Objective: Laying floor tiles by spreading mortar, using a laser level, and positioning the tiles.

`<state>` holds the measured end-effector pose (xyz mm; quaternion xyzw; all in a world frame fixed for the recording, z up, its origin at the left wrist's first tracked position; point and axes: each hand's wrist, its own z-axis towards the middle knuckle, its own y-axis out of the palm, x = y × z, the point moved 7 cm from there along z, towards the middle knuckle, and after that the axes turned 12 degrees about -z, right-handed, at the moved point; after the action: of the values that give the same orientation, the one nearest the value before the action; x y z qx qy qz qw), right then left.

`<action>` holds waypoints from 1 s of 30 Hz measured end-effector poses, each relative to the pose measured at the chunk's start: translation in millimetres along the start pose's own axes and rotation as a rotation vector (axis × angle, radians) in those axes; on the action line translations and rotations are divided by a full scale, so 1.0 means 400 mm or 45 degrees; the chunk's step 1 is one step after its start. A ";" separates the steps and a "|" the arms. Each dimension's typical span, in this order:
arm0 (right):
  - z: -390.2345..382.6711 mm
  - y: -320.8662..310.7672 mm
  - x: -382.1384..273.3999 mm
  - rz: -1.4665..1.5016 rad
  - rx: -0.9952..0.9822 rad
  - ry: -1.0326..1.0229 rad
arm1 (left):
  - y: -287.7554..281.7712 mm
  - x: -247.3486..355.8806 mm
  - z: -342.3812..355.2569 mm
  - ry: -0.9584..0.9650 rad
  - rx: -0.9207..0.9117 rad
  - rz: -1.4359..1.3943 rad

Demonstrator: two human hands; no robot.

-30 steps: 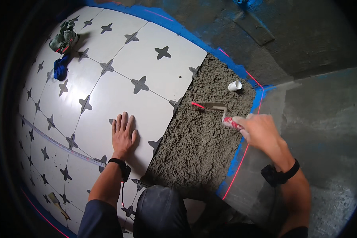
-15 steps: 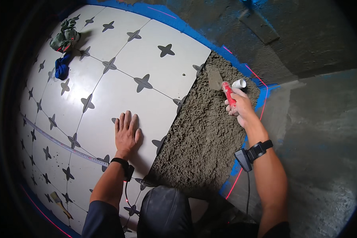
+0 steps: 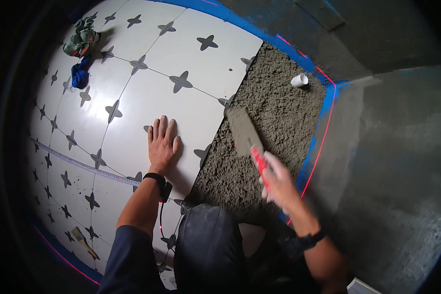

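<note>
My right hand (image 3: 278, 182) is closed round the red handle of a trowel (image 3: 245, 132). The trowel's flat, mortar-coated blade lies over the grey mortar bed (image 3: 274, 90), its tip beside the tile edge. Coarse, crumbly mortar fills the strip between the tiles and the wall. With fingers stretched out, my left hand (image 3: 162, 147) rests flat on a white tile (image 3: 193, 115) with dark star-shaped motifs. A short white pipe (image 3: 299, 80) sticks out of the mortar near the far right corner.
Green and grey gloves or cloth (image 3: 82, 41) and a blue cloth (image 3: 80, 73) lie on the far left tiles. A tape measure blade (image 3: 83, 160) crosses the tiles, and a brush (image 3: 85, 243) lies near the lower left. Grey walls (image 3: 392, 137) with blue lower edges and red laser lines border the mortar.
My right hand has drawn the trowel from beside the pipe toward me and left, to the tile edge. The left hand stays flat on the tile. The view has shifted slightly.
</note>
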<state>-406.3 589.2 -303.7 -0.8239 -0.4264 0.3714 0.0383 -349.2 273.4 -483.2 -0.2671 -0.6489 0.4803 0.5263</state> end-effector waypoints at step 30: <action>-0.006 -0.223 0.239 0.630 0.406 -0.189 | -0.099 0.102 -0.041 -0.167 -0.107 -0.789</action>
<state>-430.3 716.2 -323.4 -0.8569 -0.1507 0.4910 0.0442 -339.6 298.0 -430.2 -0.0469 -0.7511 0.2860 0.5931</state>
